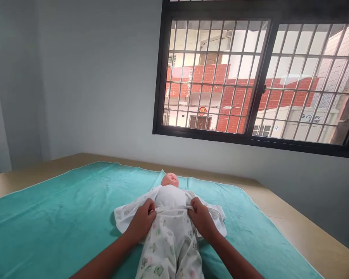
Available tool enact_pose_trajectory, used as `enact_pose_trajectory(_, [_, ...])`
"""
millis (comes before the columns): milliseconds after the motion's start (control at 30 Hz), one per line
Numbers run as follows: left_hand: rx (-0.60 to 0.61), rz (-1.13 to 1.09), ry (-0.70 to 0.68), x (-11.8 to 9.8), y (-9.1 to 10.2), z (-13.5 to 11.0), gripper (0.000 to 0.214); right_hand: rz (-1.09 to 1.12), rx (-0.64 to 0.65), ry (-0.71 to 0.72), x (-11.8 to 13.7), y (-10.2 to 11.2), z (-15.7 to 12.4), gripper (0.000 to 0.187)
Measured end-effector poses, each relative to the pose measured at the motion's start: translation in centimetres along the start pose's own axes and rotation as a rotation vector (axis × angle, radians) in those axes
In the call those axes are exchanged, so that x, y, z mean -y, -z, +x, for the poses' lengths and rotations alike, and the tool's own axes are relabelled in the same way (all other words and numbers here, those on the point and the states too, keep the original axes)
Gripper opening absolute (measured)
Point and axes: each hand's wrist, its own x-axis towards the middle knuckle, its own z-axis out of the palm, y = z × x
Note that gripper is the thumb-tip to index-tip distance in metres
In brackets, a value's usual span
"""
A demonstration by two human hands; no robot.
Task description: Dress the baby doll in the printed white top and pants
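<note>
A baby doll [170, 193] lies on its back on a teal blanket [61, 209], head toward the window. It wears white patterned trousers [170, 244], and an open white top [125, 215] is spread out under it. My left hand [142, 221] pinches the trousers' waistband at the doll's left side. On the other side my right hand [202, 217] grips the same waistband. Both hands are closed on the fabric at the doll's waist.
The blanket covers a wide wooden platform [308, 232] that runs to the grey walls. A large barred window [250, 77] fills the wall behind the doll's head.
</note>
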Motion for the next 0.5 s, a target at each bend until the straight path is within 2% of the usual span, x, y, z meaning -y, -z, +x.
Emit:
enact_pose_trajectory(100, [-0.012, -0.210, 0.080, 0.8, -0.7, 2.0, 0.009, 0.028, -0.027, -0.055, -0.9, -0.9, 1.3, 0.004])
enact_pose_trajectory(200, [0.017, -0.292, 0.099, 1.7, -1.2, 2.4, 0.015, 0.048, -0.040, -0.077, -2.2, -2.1, 1.2, 0.008])
enact_pose_trajectory(367, [0.152, -0.573, 0.168, 1.8, -0.2, 1.5, 0.018, 0.140, -0.071, -0.118, -4.7, -3.3, 0.9, 0.016])
enact_pose_trajectory(500, [0.319, -0.652, 0.254, 1.9, 1.0, 1.5, 0.028, 0.290, 0.002, -0.118, -6.1, -3.3, 1.5, 0.041])
